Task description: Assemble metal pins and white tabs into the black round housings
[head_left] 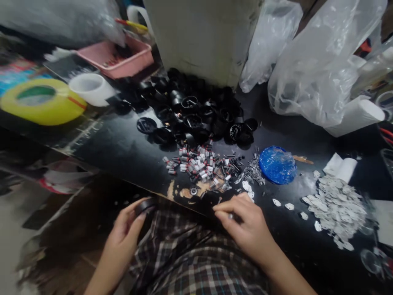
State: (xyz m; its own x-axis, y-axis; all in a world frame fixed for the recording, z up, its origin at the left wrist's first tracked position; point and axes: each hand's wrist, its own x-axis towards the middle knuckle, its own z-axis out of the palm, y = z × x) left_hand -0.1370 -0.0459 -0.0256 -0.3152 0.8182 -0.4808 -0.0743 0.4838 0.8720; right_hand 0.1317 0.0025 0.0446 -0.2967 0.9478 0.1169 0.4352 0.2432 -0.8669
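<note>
My left hand (127, 225) is closed round the edge of a black round plastic part (146, 205), held over the lap in front of the table edge. My right hand (242, 221) is pinched at the table's front edge. A small grey end (230, 216) shows between its fingers, and what the fingertips hold is too small to make out. Ahead of both hands lies a pile of small white, black and red cylinders (199, 164). A small ring (193, 191) lies near the edge, and thin grey pins (253, 172) are heaped beyond my right hand.
Black round housings (190, 114) are heaped at the back. A blue lid (278, 166) with clear, sticky-looking stuff and a pile of flat pale plates (337, 209) are on the right. Yellow tape (61, 108), a pink tray (132, 61) and plastic bags (316, 73) stand around.
</note>
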